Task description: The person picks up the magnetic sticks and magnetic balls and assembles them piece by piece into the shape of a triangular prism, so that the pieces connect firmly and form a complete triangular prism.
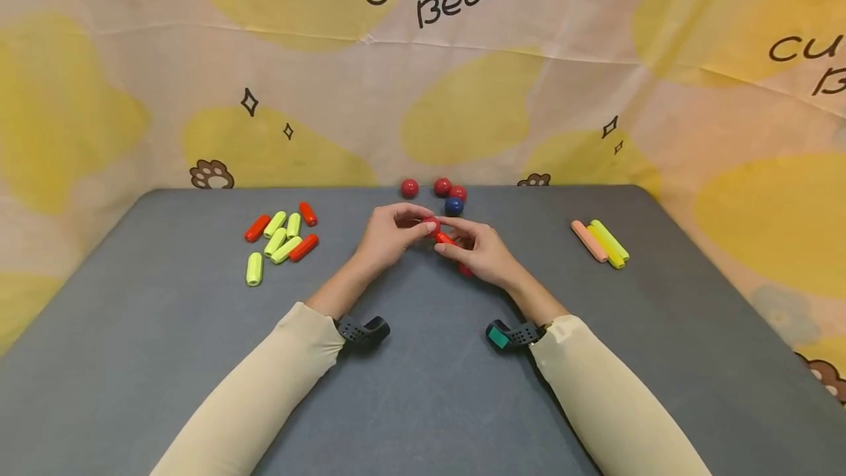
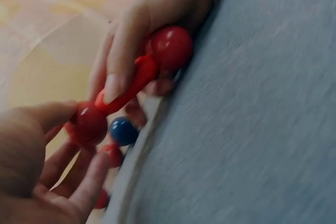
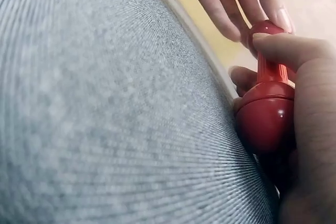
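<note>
Left hand [image 1: 390,232] pinches a red ball [image 2: 86,125] against the red rod [image 2: 139,81] the right hand [image 1: 487,252] grips (second ball [image 2: 170,46] seemingly joined); a blue ball [image 1: 454,206] lies loose near the tabletop [image 1: 423,402]'s far edge.

place: staged set-up, room type unclear | grey table [image 1: 436,402] | "Cute Bear" printed cloth [image 1: 317,76] behind

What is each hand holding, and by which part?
The left hand pinches a red ball by its sides; the right hand grips the red rod close to that ball, with a second red ball at the rod's other end.
</note>
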`<state>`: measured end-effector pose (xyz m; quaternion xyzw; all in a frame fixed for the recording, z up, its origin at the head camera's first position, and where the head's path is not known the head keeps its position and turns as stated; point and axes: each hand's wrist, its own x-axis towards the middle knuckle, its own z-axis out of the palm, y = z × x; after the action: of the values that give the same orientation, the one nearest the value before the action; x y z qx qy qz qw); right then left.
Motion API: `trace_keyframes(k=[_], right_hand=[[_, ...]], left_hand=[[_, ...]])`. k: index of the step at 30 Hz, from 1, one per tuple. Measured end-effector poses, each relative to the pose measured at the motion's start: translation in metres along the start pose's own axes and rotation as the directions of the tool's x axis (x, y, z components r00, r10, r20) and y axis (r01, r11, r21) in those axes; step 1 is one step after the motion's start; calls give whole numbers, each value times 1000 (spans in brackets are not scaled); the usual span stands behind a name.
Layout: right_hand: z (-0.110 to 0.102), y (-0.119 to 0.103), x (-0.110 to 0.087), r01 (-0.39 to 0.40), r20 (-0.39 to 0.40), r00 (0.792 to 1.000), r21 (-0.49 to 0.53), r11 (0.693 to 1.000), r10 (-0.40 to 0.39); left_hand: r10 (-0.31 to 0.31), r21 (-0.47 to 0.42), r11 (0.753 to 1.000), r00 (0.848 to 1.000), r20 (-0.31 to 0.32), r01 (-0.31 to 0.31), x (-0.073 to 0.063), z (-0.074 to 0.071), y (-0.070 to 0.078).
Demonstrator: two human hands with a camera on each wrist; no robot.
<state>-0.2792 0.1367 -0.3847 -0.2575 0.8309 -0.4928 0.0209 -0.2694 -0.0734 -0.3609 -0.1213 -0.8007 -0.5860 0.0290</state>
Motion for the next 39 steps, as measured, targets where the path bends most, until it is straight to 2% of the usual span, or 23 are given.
trace_keyframes(k=[4,8,12,14,17,19,22,24,25,29,32,36,39], right_hand=[[-1,3,-2,7,0,1000,32,999,-7],[-3,5,-4,7,-39,999,49,999,-5],[-6,4,-5,-15,-65,998,63,998,19],[-7,4,-5,-29,-75,997,75,997,35],[-8,4,-5,-43,-80,996,90,995,50],[-9,4,-5,-40,-81,996,99,994,48],[-10,4,-5,-39,-80,996,100,994,47],[-9,4,-3,-35,-71,997,98,995,42],[-9,5,-3,-34,-67,997,96,995,41],[-6,5,0,-25,-61,998,95,995,31],[-4,3,1,-21,-65,998,98,995,27],[-3,2,2,-26,-68,997,104,994,34],[-2,3,2,-33,-76,996,111,993,42]], left_hand=[[-10,175,985,999,44,3,3,-16,6],[-42,351,936,995,88,8,4,-48,18],[-107,477,878,984,143,26,1,-87,23],[-156,543,838,975,160,45,-2,-104,23],[-228,623,778,961,156,84,-8,-125,23],[-268,649,751,954,137,118,-12,-134,24],[-317,649,743,940,122,166,-15,-141,26],[-348,660,726,930,116,190,-15,-142,26],[-363,672,713,925,109,201,-15,-143,25],[-373,750,632,925,74,195,-16,-142,22],[-366,785,593,929,62,182,-17,-140,19],[-356,803,576,931,83,149,-16,-138,16],[-335,791,600,936,111,121,-14,-136,14]])
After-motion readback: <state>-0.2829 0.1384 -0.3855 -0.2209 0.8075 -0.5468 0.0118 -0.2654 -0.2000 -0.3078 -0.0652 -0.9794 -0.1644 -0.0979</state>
